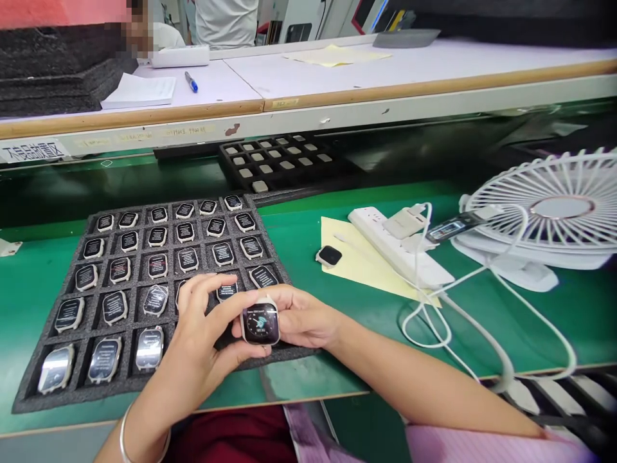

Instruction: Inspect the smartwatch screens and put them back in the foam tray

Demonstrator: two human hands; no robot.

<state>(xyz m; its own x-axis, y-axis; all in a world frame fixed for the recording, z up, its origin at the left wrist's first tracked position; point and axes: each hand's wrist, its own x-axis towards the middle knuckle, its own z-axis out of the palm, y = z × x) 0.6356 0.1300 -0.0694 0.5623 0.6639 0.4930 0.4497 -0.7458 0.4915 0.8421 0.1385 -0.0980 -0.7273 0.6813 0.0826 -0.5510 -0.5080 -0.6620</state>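
Between my two hands is a smartwatch without a strap (pixel 261 322), its lit screen showing a dial with a teal figure. My left hand (pixel 205 325), with a bangle at the wrist, pinches the watch by its top and bottom edges from the left. On the other side my right hand (pixel 306 316) grips the watch's right edge, with some fingers hidden behind it. Just beyond the hands lies a dark foam tray (pixel 91 390) of square pockets. Its pockets hold several similar watches with lit text screens, such as one watch (pixel 105 359) near the front; my hands cover some pockets.
Right of the tray, another watch (pixel 330 256) rests on yellow paper (pixel 366 276) beside a white power strip (pixel 400 247). White cables (pixel 434 347) loop near a white fan (pixel 554 206) and a phone-like device (pixel 456 226). A second tray (pixel 236 183) sits under the shelf (pixel 308 116).
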